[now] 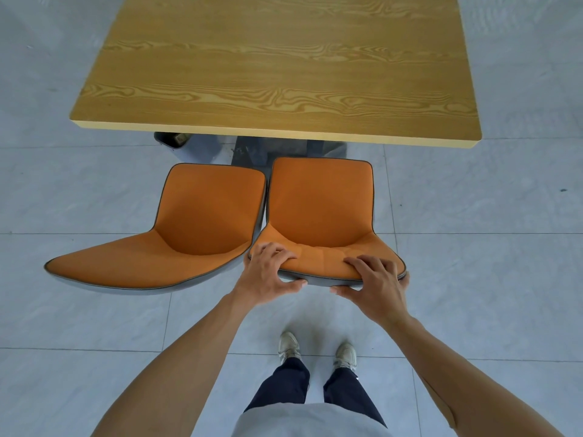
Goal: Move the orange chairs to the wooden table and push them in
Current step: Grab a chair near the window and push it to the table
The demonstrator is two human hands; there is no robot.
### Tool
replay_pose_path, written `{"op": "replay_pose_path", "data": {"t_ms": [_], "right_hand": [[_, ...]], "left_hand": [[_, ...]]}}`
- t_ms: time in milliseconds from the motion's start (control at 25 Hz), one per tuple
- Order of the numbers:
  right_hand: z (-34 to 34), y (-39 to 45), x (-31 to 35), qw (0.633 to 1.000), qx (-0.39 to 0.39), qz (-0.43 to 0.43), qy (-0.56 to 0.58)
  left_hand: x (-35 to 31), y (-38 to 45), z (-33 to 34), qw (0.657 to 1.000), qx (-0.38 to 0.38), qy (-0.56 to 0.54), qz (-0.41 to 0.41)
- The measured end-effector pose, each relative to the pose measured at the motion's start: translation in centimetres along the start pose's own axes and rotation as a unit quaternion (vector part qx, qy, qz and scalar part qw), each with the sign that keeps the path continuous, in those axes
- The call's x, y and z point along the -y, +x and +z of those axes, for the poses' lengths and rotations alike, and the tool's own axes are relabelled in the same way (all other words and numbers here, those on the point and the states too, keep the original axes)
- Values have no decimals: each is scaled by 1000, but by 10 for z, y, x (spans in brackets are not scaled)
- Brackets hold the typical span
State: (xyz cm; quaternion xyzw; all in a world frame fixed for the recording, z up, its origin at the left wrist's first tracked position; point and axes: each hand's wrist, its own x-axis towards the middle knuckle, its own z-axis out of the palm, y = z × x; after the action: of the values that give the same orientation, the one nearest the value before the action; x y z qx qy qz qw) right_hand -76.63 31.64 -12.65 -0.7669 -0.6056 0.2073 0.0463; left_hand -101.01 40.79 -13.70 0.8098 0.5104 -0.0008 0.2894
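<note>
Both hands, left [268, 272] and right [375, 283], fingers clamped on right orange chair [320, 206] backrest; push straight, evenly toward wooden tabletop [277, 67], clear of left chair [202, 216] beside it.

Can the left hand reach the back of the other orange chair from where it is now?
Probably yes. The left hand grips the right orange padded chair beside the left orange padded chair, whose backrest stands uncovered close by.

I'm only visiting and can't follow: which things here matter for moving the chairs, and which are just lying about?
Part of the job:
right chair, gripped at its backrest by left hand and right hand
left chair
wooden table

Just lying about:
dark bin under the table
</note>
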Motion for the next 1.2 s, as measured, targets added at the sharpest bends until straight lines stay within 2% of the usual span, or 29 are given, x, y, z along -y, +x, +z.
{"op": "replay_pose_path", "data": {"t_ms": [360,480,680,840,960,1120,1200], "right_hand": [[3,-1,5,1000,22,13,-13],[3,-1,3,999,23,10,-25],[-8,3,12,992,107,22,-63],[-20,2,26,990,122,-14,-68],[-28,0,40,987,131,-57,-68],[-31,6,85,980,144,-113,-81],[-28,11,120,972,153,-160,-77]], "left_hand": [[10,-1,-1,1000,10,7,-1],[11,1,-2,999,35,7,-7],[-2,-4,-13,991,109,26,-70],[-12,-29,-11,994,54,30,-92],[-5,-48,-24,993,41,11,-113],[26,-94,-55,978,18,-67,-195],[48,-129,-73,971,-21,-113,-209]]}}
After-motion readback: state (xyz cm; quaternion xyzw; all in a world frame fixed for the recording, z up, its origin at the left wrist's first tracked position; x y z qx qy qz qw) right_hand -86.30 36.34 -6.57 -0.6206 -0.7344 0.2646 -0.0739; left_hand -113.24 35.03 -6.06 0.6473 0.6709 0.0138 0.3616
